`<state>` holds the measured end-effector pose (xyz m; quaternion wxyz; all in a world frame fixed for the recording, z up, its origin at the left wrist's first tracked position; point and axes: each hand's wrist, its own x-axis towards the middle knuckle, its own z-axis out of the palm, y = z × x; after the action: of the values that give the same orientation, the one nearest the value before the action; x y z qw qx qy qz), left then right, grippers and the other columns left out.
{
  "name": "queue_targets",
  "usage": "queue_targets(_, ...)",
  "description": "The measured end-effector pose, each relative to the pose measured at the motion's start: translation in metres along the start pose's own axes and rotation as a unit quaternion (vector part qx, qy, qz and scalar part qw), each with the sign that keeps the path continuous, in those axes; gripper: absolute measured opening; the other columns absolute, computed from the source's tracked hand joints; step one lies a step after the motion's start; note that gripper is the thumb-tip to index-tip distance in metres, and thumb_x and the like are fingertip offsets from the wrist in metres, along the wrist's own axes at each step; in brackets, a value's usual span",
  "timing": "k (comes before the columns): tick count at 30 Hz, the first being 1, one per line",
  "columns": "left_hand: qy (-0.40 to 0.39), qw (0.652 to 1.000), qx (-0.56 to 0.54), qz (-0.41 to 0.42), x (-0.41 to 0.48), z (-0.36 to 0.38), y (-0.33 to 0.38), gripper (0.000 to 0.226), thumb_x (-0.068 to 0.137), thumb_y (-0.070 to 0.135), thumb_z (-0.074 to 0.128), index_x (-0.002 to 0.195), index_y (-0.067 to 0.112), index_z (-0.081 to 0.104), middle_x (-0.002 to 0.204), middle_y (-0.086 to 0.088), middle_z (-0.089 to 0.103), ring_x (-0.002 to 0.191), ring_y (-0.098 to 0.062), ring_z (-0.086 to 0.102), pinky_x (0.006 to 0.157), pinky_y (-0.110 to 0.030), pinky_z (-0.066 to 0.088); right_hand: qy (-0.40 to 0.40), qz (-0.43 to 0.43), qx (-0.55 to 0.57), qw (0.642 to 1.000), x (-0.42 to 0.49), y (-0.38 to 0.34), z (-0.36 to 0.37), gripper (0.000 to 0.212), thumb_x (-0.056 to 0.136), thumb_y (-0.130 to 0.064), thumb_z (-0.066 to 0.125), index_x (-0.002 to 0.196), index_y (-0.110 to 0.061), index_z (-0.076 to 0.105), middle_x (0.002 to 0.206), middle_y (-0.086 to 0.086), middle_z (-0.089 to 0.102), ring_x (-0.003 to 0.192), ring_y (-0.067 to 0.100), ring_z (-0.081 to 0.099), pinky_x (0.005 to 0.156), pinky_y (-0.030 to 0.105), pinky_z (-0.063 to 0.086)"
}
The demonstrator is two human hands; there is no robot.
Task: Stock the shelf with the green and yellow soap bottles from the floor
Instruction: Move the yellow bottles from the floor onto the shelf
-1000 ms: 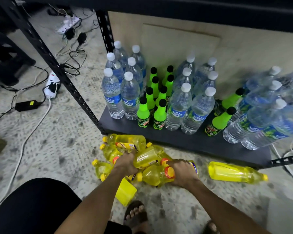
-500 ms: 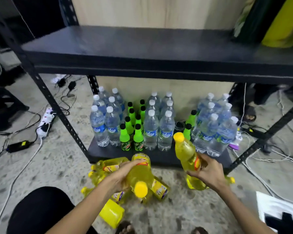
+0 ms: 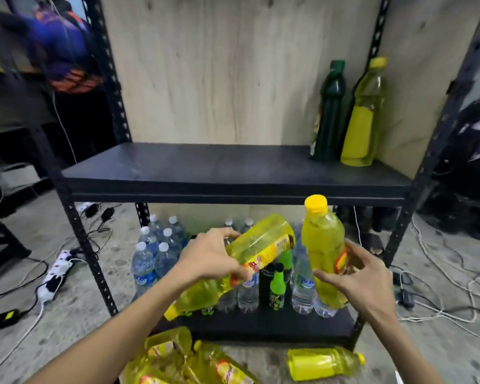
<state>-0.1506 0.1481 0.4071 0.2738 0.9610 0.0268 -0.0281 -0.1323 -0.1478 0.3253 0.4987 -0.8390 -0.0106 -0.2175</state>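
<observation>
Yellow soap bottles fill both hands in front of the rack. The right hand (image 3: 356, 281) grips one yellow bottle (image 3: 323, 250) near its lower half, fingers wrapped round the label; it stands almost upright, yellow cap at the top, just below the front edge of the middle shelf (image 3: 205, 169). The left hand (image 3: 211, 257) is closed round a second yellow bottle (image 3: 247, 259) at its labelled waist. This one is tilted steeply, base up and to the right, cap end down and to the left. The two held bottles are close beside each other; whether they touch cannot be told.

On the middle shelf, at its far right against the wooden back panel (image 3: 219, 73), a dark green bottle (image 3: 329, 112) and a yellow bottle with a plain yellow label (image 3: 362, 117) stand upright side by side. The rest of that shelf surface is bare.

On the floor (image 3: 67, 295) by the person's arms lies a heap of more yellow bottles (image 3: 183, 361), and one lone yellow bottle (image 3: 323, 363) lies on its side to the right, cap pointing right.

The bottom shelf (image 3: 261, 325) carries clear water bottles (image 3: 150, 256) and small bright green bottles with black caps (image 3: 277, 284). A white power strip (image 3: 54, 275) and loose cables lie on the floor to the left.
</observation>
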Motion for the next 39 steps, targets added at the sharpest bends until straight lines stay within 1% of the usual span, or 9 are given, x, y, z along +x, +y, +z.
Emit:
queue_targets(4,0.112,0.963,0.223,0.103,0.002,-0.04,0.042,0.093,0.036,0.059,0.083,0.124,0.055,0.054,0.111,0.01,0.071,0.105,-0.022,0.067,0.083,-0.034,0.052,0.02,0.001,0.062,0.998,0.021,-0.021,-0.019,0.094,0.036,-0.06,0.093,0.122,-0.033,0.066,0.088,-0.012,0.076,0.085,0.004,0.072,0.085,0.041,0.059)
queue_targets(9,0.203,0.881,0.346,0.253,0.027,-0.095,0.109,0.072,0.059,0.044,0.077,0.126,0.05,0.054,0.104,0.002,0.069,0.097,-0.027,0.068,0.07,-0.033,0.044,0.084,-0.006,0.104,0.991,0.073,-0.061,-0.04,0.082,0.036,-0.064,0.092,0.11,-0.039,0.069,0.083,-0.011,0.076,0.08,0.007,0.073,0.082,0.041,0.06)
queue_targets(14,0.228,0.794,0.438,0.355,0.079,-0.145,0.185,0.06,0.067,0.03,0.07,0.123,0.042,0.054,0.1,0.001,0.069,0.091,-0.029,0.068,0.066,-0.033,0.043,0.149,-0.016,0.107,0.983,0.132,-0.101,-0.065,0.101,0.031,-0.069,0.091,0.122,-0.031,0.067,0.091,-0.013,0.075,0.091,0.003,0.071,0.087,0.038,0.059)
queue_targets(18,0.222,0.729,0.508,0.401,0.126,-0.163,0.234,0.061,0.067,0.021,0.071,0.121,0.041,0.053,0.102,0.001,0.069,0.091,-0.03,0.067,0.074,-0.037,0.052,0.194,-0.017,0.098,0.976,0.178,-0.121,-0.08,0.095,0.034,-0.066,0.091,0.119,-0.03,0.068,0.087,-0.016,0.07,0.095,0.011,0.068,0.089,0.044,0.058)
queue_targets(21,0.219,0.691,0.534,0.435,0.16,-0.159,0.256,0.066,0.068,0.021,0.074,0.127,0.041,0.052,0.106,0.001,0.07,0.092,-0.029,0.067,0.073,-0.033,0.049,0.227,-0.018,0.068,0.971,0.207,-0.127,-0.084,0.094,0.037,-0.07,0.088,0.119,-0.028,0.068,0.098,-0.005,0.072,0.102,0.02,0.067,0.09,0.044,0.057)
queue_targets(25,0.2,0.679,0.542,0.454,0.195,-0.138,0.269,0.067,0.074,0.016,0.077,0.132,0.039,0.052,0.114,0.002,0.068,0.104,-0.026,0.064,0.094,-0.041,0.049,0.268,0.008,0.022,0.963,0.237,-0.118,-0.079,0.094,0.044,-0.068,0.087,0.125,-0.025,0.066,0.107,0.005,0.073,0.107,0.03,0.065,0.091,0.045,0.053)
queue_targets(29,0.193,0.667,0.565,0.446,0.217,-0.118,0.274,0.067,0.078,0.014,0.073,0.135,0.04,0.049,0.128,0.004,0.064,0.124,-0.02,0.056,0.119,-0.045,0.023,0.273,0.031,0.007,0.961,0.257,-0.1,-0.069,0.096,0.049,-0.062,0.089,0.131,-0.019,0.062,0.11,0.01,0.072,0.107,0.033,0.065,0.089,0.046,0.054)
queue_targets(34,0.204,0.634,0.576,0.473,0.241,-0.094,0.273,0.057,0.087,0.016,0.068,0.134,0.044,0.049,0.143,0.014,0.054,0.136,-0.018,0.045,0.123,-0.048,0.006,0.289,0.065,-0.004,0.955,0.275,-0.079,-0.06,0.091,0.05,-0.065,0.087,0.125,-0.018,0.065,0.098,0.008,0.072,0.099,0.033,0.067,0.083,0.042,0.055)
queue_targets(39,0.234,0.593,0.555,0.535,0.255,-0.076,0.277,0.05,0.089,0.012,0.067,0.132,0.036,0.057,0.14,0.007,0.058,0.139,-0.021,0.044,0.12,-0.05,-0.006,0.278,0.046,-0.025,0.959,0.283,-0.063,-0.066,0.062,0.055,-0.07,0.082,0.09,-0.024,0.059,0.074,-0.002,0.057,0.085,0.03,0.063,0.075,0.038,0.05)
